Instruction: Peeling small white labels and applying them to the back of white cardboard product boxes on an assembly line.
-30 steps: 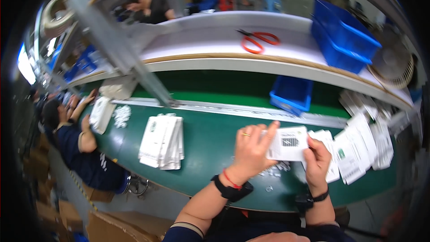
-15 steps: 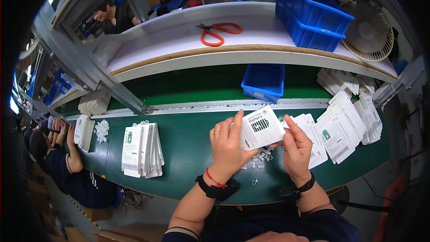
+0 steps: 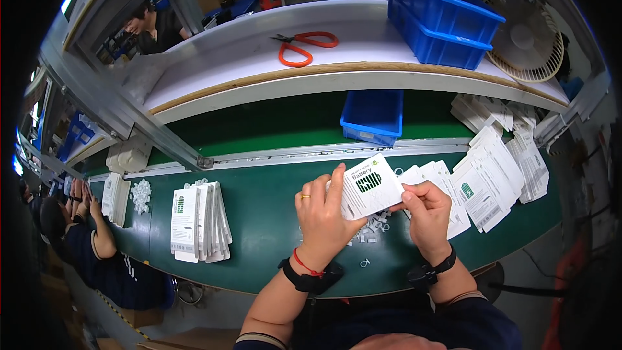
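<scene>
Between my hands, above the green table, is a flat white box [image 3: 367,189] with green print, tilted toward me. My left hand [image 3: 322,210] is closed around its left end, thumb along the lower edge. At its right end my right hand [image 3: 426,210] pinches the edge between thumb and fingers. Beneath the box lies a pile of small clear plastic pieces [image 3: 372,228], partly hidden by it and my hands. One loose clear loop [image 3: 365,262] lies nearer to me. To the right are fanned flat white cartons [image 3: 486,188]; to the left stands a stack of white boxes [image 3: 199,220].
Behind the table's metal rail sits a blue bin [image 3: 372,118]. On the raised shelf are red-handled scissors [image 3: 299,47], stacked blue bins [image 3: 444,19] and a fan [image 3: 526,35]. At far left, a co-worker's arm [image 3: 100,230] rests near more boxes and a clear plastic pile [image 3: 140,196].
My right thumb and fingers have closed onto the box's right edge, where they were more apart before. The whole scene has shifted slightly left in the picture.
</scene>
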Tool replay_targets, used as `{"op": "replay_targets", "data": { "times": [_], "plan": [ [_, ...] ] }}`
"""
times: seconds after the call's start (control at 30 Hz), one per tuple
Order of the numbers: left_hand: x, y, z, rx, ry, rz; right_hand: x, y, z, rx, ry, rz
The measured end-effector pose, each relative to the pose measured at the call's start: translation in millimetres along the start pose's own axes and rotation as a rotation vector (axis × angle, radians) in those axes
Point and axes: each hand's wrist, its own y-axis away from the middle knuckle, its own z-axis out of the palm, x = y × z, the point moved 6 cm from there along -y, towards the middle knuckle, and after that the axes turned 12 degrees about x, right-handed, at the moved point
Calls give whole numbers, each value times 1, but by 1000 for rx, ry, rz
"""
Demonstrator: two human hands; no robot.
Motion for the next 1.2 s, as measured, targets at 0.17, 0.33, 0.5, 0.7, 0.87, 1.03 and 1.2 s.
{"op": "replay_targets", "data": {
  "times": [0.17, 0.33, 0.5, 0.7, 0.87, 1.03, 1.2],
  "plan": [
    [-4, 1, 3, -5, 24, -51, -19, 6, 14, -121, 240, -384],
    [-2, 0, 3, 1, 27, -34, -13, 12, 18, -101, 273, -462],
    [2, 1, 2, 5, 46, 3, -4, 14, 17, -2, 210, -345],
    [5, 4, 5, 3, 25, 34, -4, 4, 5, -94, 206, -239],
    [2, 4, 8, -9, 18, 55, -8, -2, 6, -209, 253, -208],
    [-8, 2, 6, -14, 3, 37, -3, -2, 17, -112, 266, -191],
    [3, -4, 4, 8, 41, 152, -10, 2, 16, -98, 281, -287]
  ]
}}
